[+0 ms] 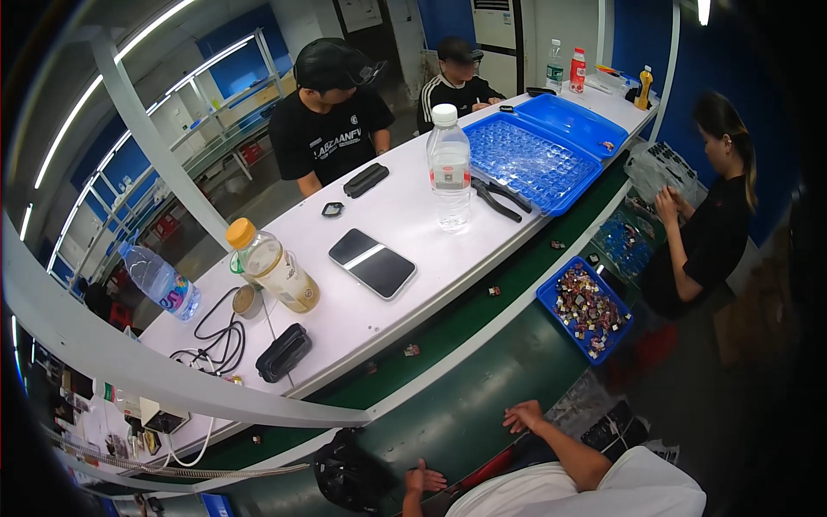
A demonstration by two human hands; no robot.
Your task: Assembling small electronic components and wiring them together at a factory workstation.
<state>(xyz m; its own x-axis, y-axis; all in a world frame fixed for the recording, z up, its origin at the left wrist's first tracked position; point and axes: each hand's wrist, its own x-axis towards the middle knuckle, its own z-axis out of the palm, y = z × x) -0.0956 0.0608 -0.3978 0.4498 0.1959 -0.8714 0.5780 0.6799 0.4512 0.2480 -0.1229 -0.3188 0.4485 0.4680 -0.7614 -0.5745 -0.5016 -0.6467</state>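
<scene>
My left hand (424,477) rests low over the near edge of the green work surface (482,379), its fingers stretched out and holding nothing. Just left of it sits a black cap-like thing (343,470). My right hand (523,418) hovers at the same edge, empty, with its fingers apart and slightly bent. Clear plastic bags (586,398) and a dark packet (613,426) lie to the right of that hand. Farther off to the right, a blue tray (553,302) holds many small components with coloured parts.
Small parts (412,350) lie along a green strip beyond a pale rail. On the white table (379,323) stand bottles (448,172), a phone (372,263), pliers (498,200) and a blue compartment case (525,151). Two people sit behind it; another person (711,207) stands at right, handling a plastic bag.
</scene>
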